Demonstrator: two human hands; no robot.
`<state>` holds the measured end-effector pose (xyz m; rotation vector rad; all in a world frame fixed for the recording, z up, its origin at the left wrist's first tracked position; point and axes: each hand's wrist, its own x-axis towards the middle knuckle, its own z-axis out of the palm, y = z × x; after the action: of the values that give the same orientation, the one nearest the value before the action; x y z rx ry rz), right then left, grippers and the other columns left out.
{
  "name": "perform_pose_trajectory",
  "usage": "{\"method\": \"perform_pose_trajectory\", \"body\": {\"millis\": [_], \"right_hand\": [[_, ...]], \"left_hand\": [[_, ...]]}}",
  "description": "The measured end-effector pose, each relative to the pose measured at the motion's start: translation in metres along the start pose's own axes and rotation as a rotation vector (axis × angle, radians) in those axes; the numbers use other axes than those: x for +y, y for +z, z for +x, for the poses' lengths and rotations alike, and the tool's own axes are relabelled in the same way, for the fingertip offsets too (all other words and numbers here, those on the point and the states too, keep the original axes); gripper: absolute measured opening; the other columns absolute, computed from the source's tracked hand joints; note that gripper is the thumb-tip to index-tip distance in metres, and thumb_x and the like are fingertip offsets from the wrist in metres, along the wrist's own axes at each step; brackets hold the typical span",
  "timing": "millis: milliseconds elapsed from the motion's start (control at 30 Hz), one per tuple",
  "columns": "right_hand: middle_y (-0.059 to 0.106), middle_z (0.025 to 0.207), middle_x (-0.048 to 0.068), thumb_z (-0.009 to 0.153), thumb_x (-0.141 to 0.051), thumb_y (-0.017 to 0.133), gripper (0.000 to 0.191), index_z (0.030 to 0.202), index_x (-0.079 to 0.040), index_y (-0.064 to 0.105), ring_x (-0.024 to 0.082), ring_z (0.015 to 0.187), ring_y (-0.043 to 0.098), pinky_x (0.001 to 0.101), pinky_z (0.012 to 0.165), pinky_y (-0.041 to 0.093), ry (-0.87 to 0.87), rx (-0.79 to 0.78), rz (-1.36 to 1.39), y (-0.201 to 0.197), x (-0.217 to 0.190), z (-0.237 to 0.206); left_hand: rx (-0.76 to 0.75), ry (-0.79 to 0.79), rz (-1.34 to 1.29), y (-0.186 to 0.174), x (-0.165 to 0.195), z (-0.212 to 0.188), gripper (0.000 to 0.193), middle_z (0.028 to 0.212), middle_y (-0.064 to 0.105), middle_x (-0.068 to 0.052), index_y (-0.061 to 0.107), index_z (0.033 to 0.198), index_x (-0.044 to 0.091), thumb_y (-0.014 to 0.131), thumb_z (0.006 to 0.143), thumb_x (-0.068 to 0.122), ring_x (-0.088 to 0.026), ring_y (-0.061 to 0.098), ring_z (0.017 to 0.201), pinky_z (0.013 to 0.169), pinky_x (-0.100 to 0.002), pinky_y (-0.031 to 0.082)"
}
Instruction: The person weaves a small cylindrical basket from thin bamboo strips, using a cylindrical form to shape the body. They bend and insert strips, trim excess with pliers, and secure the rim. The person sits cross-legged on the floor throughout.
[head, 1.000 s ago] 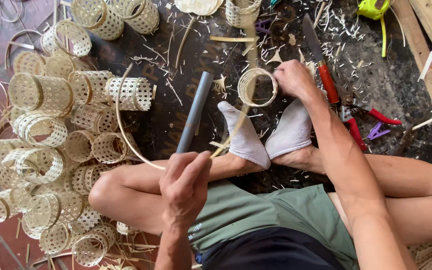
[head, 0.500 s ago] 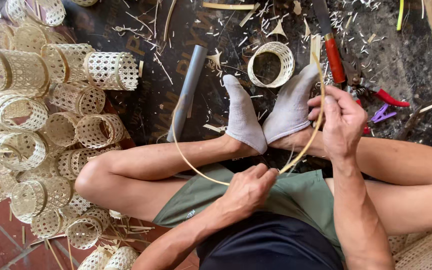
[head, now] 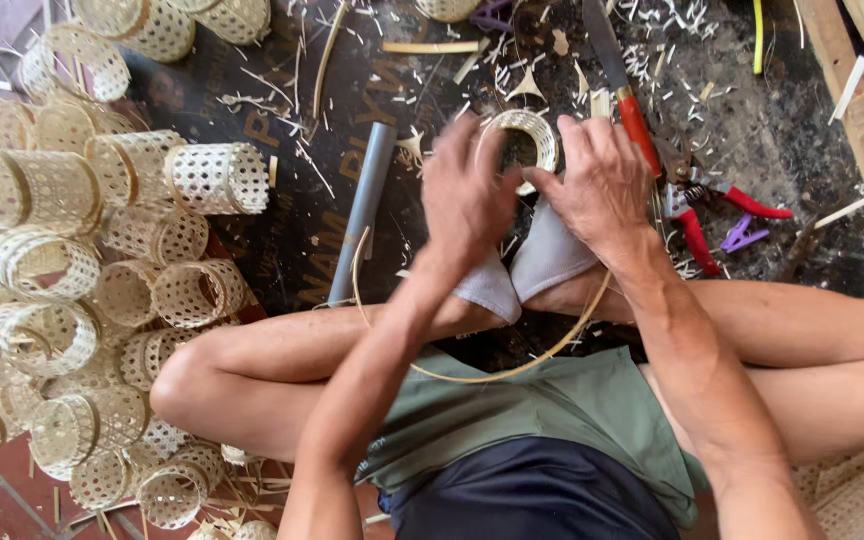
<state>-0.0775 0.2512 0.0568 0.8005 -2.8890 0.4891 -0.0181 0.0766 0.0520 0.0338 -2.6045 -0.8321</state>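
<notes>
My left hand and my right hand meet over a small woven bamboo ring that rests on the dark mat just beyond my grey-socked feet. Fingers of both hands close on the ring's rim, the left one blurred by motion. A long thin bamboo strip curves loosely across my lap. One end of it rises free near the grey tube; the other end passes under my right wrist. Whether a hand pinches that end is hidden.
Several woven bamboo cylinders are piled at the left. A red-handled knife, red pliers and a purple clip lie at the right, beside wooden planks. Bamboo shavings litter the mat.
Both hands left the bent strip over my lap and moved forward onto the woven ring. The strip now lies slack around my legs.
</notes>
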Motion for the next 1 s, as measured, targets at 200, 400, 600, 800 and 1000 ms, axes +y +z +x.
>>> {"method": "perform_pose_trajectory", "body": {"millis": [200,400,600,800,1000], "right_hand": [[0.070,0.117,0.005,0.099,-0.011,0.075,0.027,0.126,-0.011,0.072,0.022,0.108,0.069,0.0391,0.095,0.054,-0.345,0.059,0.100,-0.014,0.017,0.026],[0.072,0.102,0.001,0.081,-0.020,0.072,0.024,0.103,-0.010,0.075,0.021,0.087,0.069,0.0376,0.069,0.051,-0.769,-0.328,0.099,-0.004,0.020,0.036],[0.060,0.081,0.000,0.085,-0.015,0.066,0.009,0.078,-0.014,0.061,0.018,0.076,0.067,0.0349,0.066,0.050,-0.739,-0.285,-0.076,0.014,0.011,0.029],[0.060,0.079,-0.001,0.085,-0.017,0.063,0.012,0.073,-0.015,0.059,0.017,0.070,0.064,0.0360,0.066,0.046,-0.792,-0.279,-0.036,0.012,0.012,0.027],[0.060,0.080,0.001,0.078,-0.038,0.072,0.027,0.076,-0.014,0.061,0.020,0.073,0.065,0.0368,0.066,0.047,-0.776,-0.227,-0.026,0.009,0.012,0.024]], "left_hand": [[-0.223,0.223,0.107,0.013,-0.004,-0.010,0.011,0.088,0.064,-0.002,0.067,0.090,0.013,0.072,0.087,0.023,-0.023,0.059,0.104,0.093,-0.048,0.038],[-0.340,0.516,-0.030,-0.004,-0.059,-0.012,0.008,0.091,0.061,-0.001,0.065,0.089,0.012,0.068,0.088,0.020,-0.021,0.056,0.100,0.087,-0.039,0.040],[-0.324,0.493,-0.011,0.005,-0.061,-0.018,0.021,0.080,0.058,-0.002,0.061,0.076,0.012,0.073,0.088,0.026,-0.022,0.055,0.089,0.081,-0.040,0.039],[-0.310,0.483,-0.051,0.001,-0.066,-0.018,0.020,0.083,0.058,0.000,0.061,0.079,0.013,0.074,0.088,0.026,-0.021,0.055,0.091,0.081,-0.039,0.039],[-0.244,0.415,-0.027,0.006,-0.053,-0.024,0.015,0.083,0.056,0.001,0.071,0.101,0.017,0.071,0.090,0.027,-0.020,0.054,0.089,0.079,-0.042,0.037]]}}
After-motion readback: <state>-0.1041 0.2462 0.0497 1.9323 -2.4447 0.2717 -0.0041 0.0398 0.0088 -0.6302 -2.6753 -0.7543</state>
